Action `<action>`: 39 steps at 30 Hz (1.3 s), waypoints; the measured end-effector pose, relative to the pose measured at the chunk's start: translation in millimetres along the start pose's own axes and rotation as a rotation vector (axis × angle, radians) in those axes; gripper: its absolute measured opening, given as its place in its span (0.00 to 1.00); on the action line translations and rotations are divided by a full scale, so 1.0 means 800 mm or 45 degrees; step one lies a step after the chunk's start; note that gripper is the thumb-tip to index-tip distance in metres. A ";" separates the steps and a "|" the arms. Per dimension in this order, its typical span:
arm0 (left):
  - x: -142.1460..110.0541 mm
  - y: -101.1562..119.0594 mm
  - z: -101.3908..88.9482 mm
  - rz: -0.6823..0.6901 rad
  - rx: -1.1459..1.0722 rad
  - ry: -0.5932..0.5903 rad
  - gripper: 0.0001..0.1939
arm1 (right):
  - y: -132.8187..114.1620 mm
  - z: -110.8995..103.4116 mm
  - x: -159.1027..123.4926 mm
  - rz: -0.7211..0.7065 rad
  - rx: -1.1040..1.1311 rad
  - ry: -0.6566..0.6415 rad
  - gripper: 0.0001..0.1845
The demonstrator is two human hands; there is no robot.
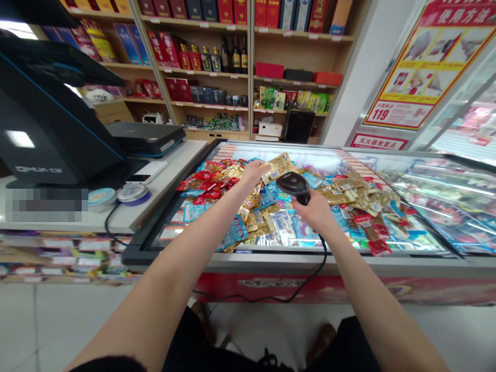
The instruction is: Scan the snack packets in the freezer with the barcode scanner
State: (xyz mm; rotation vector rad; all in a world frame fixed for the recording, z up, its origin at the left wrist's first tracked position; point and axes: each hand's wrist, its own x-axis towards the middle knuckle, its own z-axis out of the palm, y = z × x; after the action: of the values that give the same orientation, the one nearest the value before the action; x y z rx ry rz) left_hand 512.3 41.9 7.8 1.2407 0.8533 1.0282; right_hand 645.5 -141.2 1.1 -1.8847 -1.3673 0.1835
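Left hand (pixel 253 173) stretched forward, pinching a gold packet (pixel 277 168)! Right hand (pixel 315 209), angled inward, wraps its fingers round the black scanner (pixel 293 184).

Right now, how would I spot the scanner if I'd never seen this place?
Find the long, glass-topped chest in front of the shelves. Above the packets heaped on it, the right hand grips the scanner by its handle. It is black, with a cord hanging from it, unlike the gold, red and blue packets nearby.
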 end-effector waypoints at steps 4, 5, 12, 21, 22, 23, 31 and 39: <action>-0.012 -0.004 0.001 0.022 0.011 0.000 0.09 | 0.003 -0.001 -0.010 0.002 0.009 0.034 0.17; -0.015 -0.004 0.001 0.026 0.022 0.003 0.09 | 0.004 0.000 -0.013 0.004 0.011 0.041 0.16; -0.032 0.001 0.002 0.015 0.000 0.017 0.07 | 0.003 0.002 -0.023 0.013 0.062 0.040 0.11; -0.040 -0.002 0.002 -0.004 0.026 0.064 0.08 | 0.010 0.010 -0.014 0.050 0.197 -0.025 0.08; -0.040 -0.003 0.002 -0.005 0.033 0.067 0.08 | 0.010 0.011 -0.014 0.049 0.189 -0.031 0.08; -0.040 -0.003 0.002 -0.009 0.042 0.067 0.08 | 0.009 0.011 -0.013 0.050 0.180 -0.038 0.08; -0.023 -0.016 0.004 -0.017 0.099 0.048 0.06 | 0.011 0.010 -0.008 0.099 0.157 -0.035 0.10; -0.016 -0.020 0.050 -0.064 0.139 -0.044 0.08 | 0.044 -0.016 -0.005 0.240 0.550 0.097 0.10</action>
State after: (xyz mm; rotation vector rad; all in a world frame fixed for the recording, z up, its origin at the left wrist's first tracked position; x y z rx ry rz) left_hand 548.0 16.4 -2.7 1.3189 0.9192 0.9273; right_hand 677.1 -154.7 -14.8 -1.6316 -1.0017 0.4584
